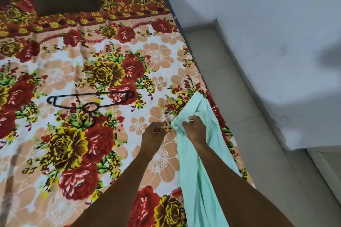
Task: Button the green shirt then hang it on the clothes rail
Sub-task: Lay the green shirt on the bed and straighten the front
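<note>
Head view | right hand (194, 129) pinches shirt (199, 162) edge; left hand (154, 132) curled, empty, beside shirt | hanger (88, 100) well left of shirt | advice: spread shirt flat on bed (55, 72), align plackets.

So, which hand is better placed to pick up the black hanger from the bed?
The left hand. It holds no cloth and is nearer the black wire hanger lying on the floral blanket. The right hand is gripping the light green shirt.

Floral bed (55, 72), hanger (88, 100), green shirt (199, 153)
</note>
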